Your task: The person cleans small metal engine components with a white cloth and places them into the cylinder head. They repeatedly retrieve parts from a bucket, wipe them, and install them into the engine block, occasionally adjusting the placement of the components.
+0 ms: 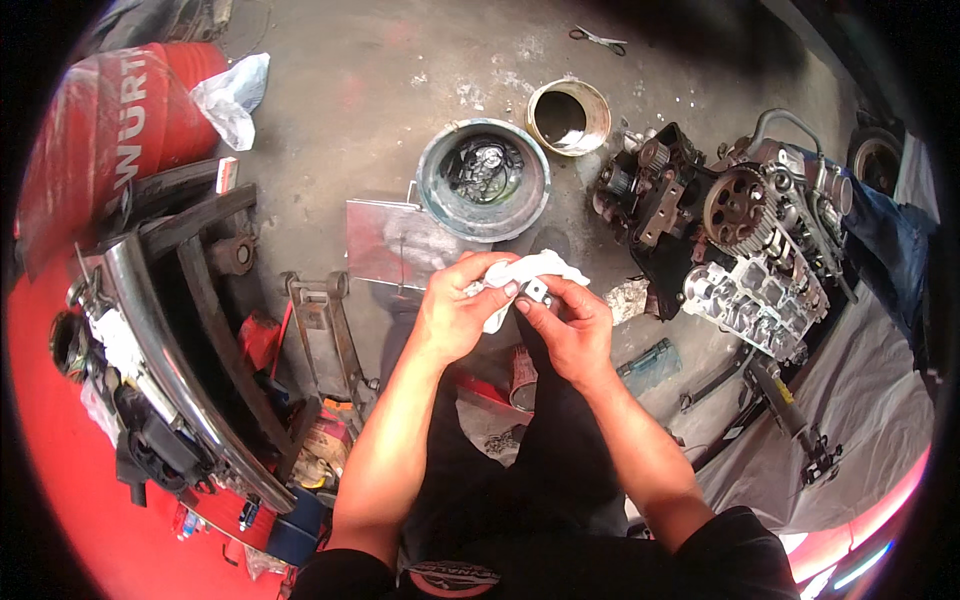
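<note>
Hands meet in front of the person's chest, above a concrete floor (400,80) strewn with car parts. The left hand (455,310) is closed around a crumpled white rag (530,272), fingers wrapped over its left side with the thumb pressing toward the middle, so the cloth bunches up and spills out above and to the right of the knuckles. The right hand (570,325) pinches a small grey metal part (537,291) between thumb and forefinger, holding it right against the rag; the part sits just at the meeting point of both hands, touching the cloth and partly covered by the fingertips. Held this way, the rag seems to serve as a wiping pad while the other hand turns the part against it, though what kind of part it is I cannot tell at this size.

Directly beyond the hands stands a round metal basin (483,180) with dark liquid and some parts lying in it, probably kept close so pieces can go from bath to cloth. A smaller open tin (569,117) stands just beside it to the right. Further right, an engine cylinder head with a toothed pulley (745,235) lies on a pale sheet (850,400). To the left, a curved chrome bumper (170,350) and a red drum (110,140) sit well apart from the hands. A pair of scissors (598,40) lies far off on the floor.
</note>
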Action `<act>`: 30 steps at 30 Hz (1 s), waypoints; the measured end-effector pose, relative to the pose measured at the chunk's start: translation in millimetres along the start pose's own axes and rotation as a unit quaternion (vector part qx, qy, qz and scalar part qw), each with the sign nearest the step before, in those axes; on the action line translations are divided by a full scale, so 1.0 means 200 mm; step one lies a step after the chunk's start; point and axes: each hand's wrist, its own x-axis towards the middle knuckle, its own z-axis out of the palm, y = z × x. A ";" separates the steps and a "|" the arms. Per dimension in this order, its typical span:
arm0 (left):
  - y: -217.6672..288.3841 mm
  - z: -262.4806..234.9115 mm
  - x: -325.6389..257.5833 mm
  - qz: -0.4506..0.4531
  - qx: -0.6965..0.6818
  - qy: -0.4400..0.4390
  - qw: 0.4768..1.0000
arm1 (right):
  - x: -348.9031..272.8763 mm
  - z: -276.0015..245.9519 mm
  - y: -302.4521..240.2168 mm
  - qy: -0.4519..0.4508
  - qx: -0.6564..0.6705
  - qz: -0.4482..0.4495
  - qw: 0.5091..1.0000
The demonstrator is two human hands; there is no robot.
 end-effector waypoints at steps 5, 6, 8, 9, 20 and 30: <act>0.12 0.05 -0.14 -0.004 -0.097 -0.017 0.995 | -0.07 -0.06 -0.21 -0.042 -0.033 -0.078 0.996; 0.12 0.02 -0.16 0.013 -0.136 -0.030 0.990 | -0.09 -0.05 -0.25 -0.054 -0.035 -0.077 0.995; 0.13 -0.01 -0.20 0.009 -0.119 -0.027 0.992 | -0.12 -0.02 -0.27 -0.062 -0.051 -0.086 0.993; 0.16 -0.02 -0.22 -0.011 -0.064 -0.010 0.998 | -0.15 0.01 -0.27 -0.066 -0.060 -0.090 0.992; 0.16 -0.40 -0.66 0.180 0.089 0.089 0.976 | -0.58 0.40 -0.27 -0.020 0.195 0.041 0.980; 0.19 -0.35 -0.76 0.130 0.127 0.038 0.983 | -0.79 0.56 -0.38 -0.030 0.200 0.059 0.977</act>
